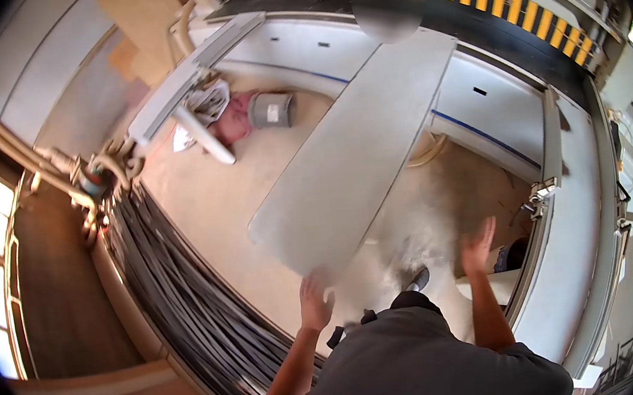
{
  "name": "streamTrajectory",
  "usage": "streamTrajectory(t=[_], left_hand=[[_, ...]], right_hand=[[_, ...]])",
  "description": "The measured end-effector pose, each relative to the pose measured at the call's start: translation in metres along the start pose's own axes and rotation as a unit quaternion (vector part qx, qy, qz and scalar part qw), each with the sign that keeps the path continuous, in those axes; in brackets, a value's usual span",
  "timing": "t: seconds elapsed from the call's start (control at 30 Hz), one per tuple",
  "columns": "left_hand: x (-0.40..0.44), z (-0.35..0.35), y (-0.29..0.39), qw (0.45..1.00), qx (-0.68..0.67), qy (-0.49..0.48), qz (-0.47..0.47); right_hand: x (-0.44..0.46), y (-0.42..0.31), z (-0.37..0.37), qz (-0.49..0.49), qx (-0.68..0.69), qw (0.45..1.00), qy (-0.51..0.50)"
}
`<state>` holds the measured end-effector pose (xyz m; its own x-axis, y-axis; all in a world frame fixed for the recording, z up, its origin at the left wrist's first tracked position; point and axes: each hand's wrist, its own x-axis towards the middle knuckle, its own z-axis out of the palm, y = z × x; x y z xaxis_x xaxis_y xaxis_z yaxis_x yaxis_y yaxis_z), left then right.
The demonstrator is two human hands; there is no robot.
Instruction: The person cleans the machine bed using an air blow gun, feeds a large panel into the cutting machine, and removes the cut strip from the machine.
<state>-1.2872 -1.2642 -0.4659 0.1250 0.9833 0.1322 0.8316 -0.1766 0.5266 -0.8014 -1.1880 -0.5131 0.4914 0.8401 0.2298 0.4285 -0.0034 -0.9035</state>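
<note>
A long, pale grey board (357, 146) stretches from the machine bed at the back down toward me. At its blurred near end is my left hand (316, 300), thumb apart from the fingers. Whether the fingertips touch the board cannot be made out. Off to the board's right, my right hand (480, 247) is raised with its fingers stretched out and nothing in it. It is nearest to the metal side rail on the right.
Long dark strips (193, 282) lie bundled along the left. A grey bucket (271, 110) stands on the floor beside reddish cloth (236, 121). The machine bed (483, 46) carries yellow-black stripes at the back. A metal rail (540, 211) with fittings runs along the right.
</note>
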Motion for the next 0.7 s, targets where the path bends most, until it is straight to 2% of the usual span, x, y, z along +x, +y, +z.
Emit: streamTrajectory(t=[0.03,0.07,0.13,0.17,0.2,0.23,0.27,0.37,0.4,0.43,0.47,0.53,0.63,0.7], left_hand=[[-0.03,-0.004,-0.014,0.999,0.003,0.016,-0.037],[-0.061,-0.01,-0.027,0.995,-0.054,0.032,-0.082],[-0.141,0.025,-0.1,0.972,-0.099,0.101,-0.186],[-0.188,0.031,-0.133,0.939,-0.128,0.017,-0.319],[-0.241,0.037,-0.17,0.88,-0.155,-0.067,-0.443],[-0.306,0.052,-0.213,0.866,-0.168,-0.085,-0.464],[-0.385,0.074,-0.254,0.759,-0.299,-0.039,-0.577],[-0.534,0.024,-0.21,0.658,-0.26,0.078,-0.703],[-0.576,-0.005,-0.199,0.792,-0.13,-0.2,-0.562],[-0.613,-0.034,-0.19,0.876,0.033,-0.354,-0.326],[-0.634,-0.04,-0.172,0.825,0.013,-0.37,-0.428],[-0.656,-0.043,-0.158,0.751,-0.057,-0.321,-0.575],[-0.646,-0.029,-0.163,0.731,-0.111,-0.262,-0.62],[-0.621,-0.014,-0.177,0.765,-0.115,-0.257,-0.579]], right_hand=[[-0.024,-0.004,0.035,0.003,0.033,0.999,-0.03],[-0.047,-0.026,0.059,-0.031,-0.075,0.993,-0.081],[-0.092,-0.087,0.098,-0.109,-0.153,0.97,-0.156],[-0.109,-0.103,0.112,-0.136,-0.145,0.96,-0.196],[-0.124,-0.118,0.127,-0.161,-0.135,0.949,-0.234],[-0.136,-0.135,0.14,-0.173,-0.137,0.941,-0.258],[-0.146,-0.148,0.155,-0.176,-0.136,0.935,-0.276],[-0.161,-0.174,0.19,-0.195,-0.139,0.919,-0.314],[-0.162,-0.18,0.202,-0.205,-0.144,0.913,-0.32],[-0.162,-0.185,0.214,-0.217,-0.149,0.907,-0.328],[-0.162,-0.189,0.228,-0.23,-0.152,0.901,-0.336],[-0.166,-0.199,0.259,-0.234,-0.155,0.892,-0.355],[-0.178,-0.212,0.322,-0.251,-0.186,0.87,-0.382],[-0.196,-0.237,0.372,-0.315,-0.217,0.846,-0.373]])
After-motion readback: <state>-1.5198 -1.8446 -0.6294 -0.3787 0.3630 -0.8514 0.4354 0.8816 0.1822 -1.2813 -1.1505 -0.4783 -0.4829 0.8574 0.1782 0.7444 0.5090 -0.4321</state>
